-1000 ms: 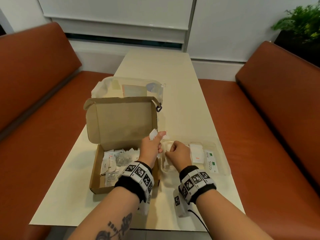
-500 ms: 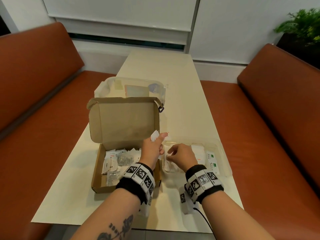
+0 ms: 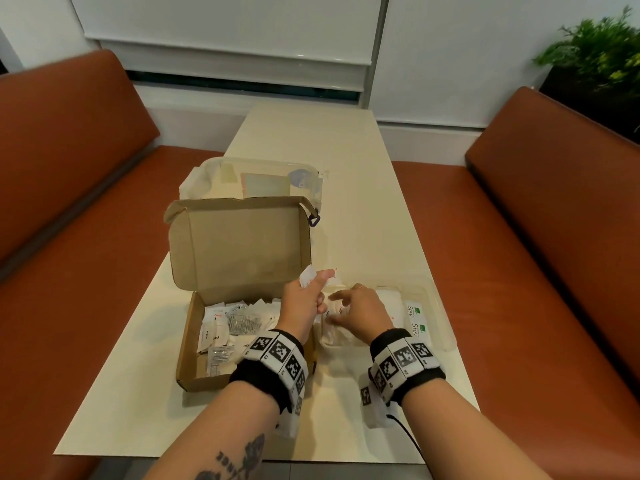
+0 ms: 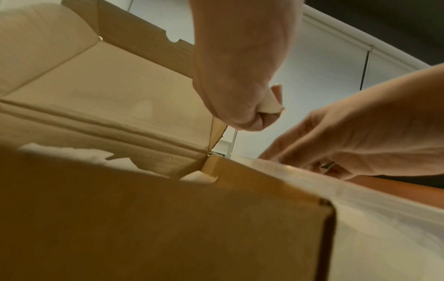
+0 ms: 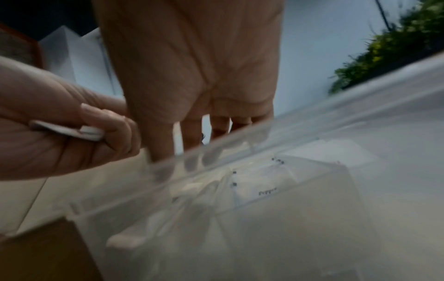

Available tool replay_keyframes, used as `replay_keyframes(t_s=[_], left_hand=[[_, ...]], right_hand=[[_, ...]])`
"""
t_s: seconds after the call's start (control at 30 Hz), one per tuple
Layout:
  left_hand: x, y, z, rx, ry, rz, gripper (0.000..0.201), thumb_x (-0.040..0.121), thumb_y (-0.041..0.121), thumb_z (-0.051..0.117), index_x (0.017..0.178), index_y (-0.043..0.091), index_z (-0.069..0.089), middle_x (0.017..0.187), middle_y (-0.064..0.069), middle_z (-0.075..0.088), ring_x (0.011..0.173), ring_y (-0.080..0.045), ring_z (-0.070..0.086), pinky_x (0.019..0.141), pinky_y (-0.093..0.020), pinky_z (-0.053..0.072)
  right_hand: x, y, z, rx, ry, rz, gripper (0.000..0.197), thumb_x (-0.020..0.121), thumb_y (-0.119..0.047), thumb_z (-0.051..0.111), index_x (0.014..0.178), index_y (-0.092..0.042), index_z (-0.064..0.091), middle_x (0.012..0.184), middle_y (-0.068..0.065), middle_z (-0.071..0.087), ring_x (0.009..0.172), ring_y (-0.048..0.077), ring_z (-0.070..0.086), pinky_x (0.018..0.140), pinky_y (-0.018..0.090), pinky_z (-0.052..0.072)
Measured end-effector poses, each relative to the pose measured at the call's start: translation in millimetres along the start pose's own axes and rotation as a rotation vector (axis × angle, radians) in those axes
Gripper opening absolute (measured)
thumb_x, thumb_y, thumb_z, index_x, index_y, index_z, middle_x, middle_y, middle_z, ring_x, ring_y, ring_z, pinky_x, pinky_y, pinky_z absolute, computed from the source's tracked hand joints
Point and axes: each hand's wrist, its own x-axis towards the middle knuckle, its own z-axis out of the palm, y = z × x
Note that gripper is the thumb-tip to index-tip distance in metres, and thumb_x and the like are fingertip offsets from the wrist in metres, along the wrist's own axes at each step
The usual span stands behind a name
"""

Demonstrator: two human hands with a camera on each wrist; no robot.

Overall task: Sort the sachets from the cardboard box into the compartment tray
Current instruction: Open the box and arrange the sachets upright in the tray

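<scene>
Reaching now with loose, spread fingers into compartment tray, right hand; left hand still pinching sachets.

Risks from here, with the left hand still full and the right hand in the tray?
1. The left hand grips several small white sachets in a bunch; one might slip out.
2. The right hand reaches with spread fingers into the clear plastic compartment tray, so it might disturb already sorted sachets.

Box brown; sachets white with black print; tray clear; surface cream; wristbands black-and-white checkered.
</scene>
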Motion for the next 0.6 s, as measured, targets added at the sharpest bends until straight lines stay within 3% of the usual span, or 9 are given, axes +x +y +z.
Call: replay_keyframes(t_s=[0.07,0.13,0.27,0.43,0.6], left_hand=[[0.3,0.3,-0.4,-0.009,-0.012,0.008,0.017,0.092,0.01,0.058,0.102,0.001,0.069,0.058,0.002,0.029,0.048,-0.009,0.027,0.04,-0.016,0.029],[1.0,-0.3,-1.3,-0.016,-0.024,0.007,0.017,0.092,0.01,0.058,0.101,0.002,0.07,0.055,0.005,0.032,0.048,-0.008,0.028,0.04,-0.016,0.029],[0.4,-3.9,-0.6,0.002,-0.078,-0.011,0.019,0.09,0.013,0.062,0.105,0.003,0.07,0.051,0.011,0.038,0.047,-0.006,0.03,0.042,-0.017,0.029],[-0.7,-7.1,2.4,0.038,-0.165,-0.013,0.021,0.093,0.007,0.057,0.111,0.003,0.068,0.058,0.007,0.042,0.051,-0.007,0.03,0.044,-0.017,0.029],[0.9,-7.8,5.6,0.043,-0.173,0.0,0.023,0.097,0.008,0.05,0.115,0.004,0.063,0.07,0.001,0.045,0.047,-0.005,0.033,0.042,-0.016,0.031]], right_hand=[[-0.6,2.7,-4.2,0.267,0.162,0.061,0.024,0.09,-0.021,0.059,0.112,-0.016,0.066,0.099,0.004,0.064,0.09,0.017,0.057,0.085,0.029,0.047],[-0.3,5.2,-10.5,0.506,0.298,0.128,0.02,0.095,-0.016,0.05,0.1,-0.01,0.068,0.087,0.006,0.068,0.078,0.018,0.059,0.075,0.029,0.048],[-2.4,4.8,-26.0,0.929,0.285,0.133,0.022,0.096,-0.02,0.051,0.091,-0.007,0.067,0.072,0.005,0.066,0.059,0.016,0.059,0.058,0.023,0.05],[-2.4,8.8,-31.6,0.952,0.21,0.084,0.015,0.085,-0.006,0.065,0.1,-0.007,0.066,0.072,0.008,0.066,0.059,0.012,0.062,0.056,0.016,0.051],[-3.5,15.1,-31.2,1.033,0.225,0.12,0.02,0.082,0.001,0.067,0.101,-0.006,0.063,0.069,0.009,0.063,0.062,0.014,0.061,0.059,0.019,0.054]])
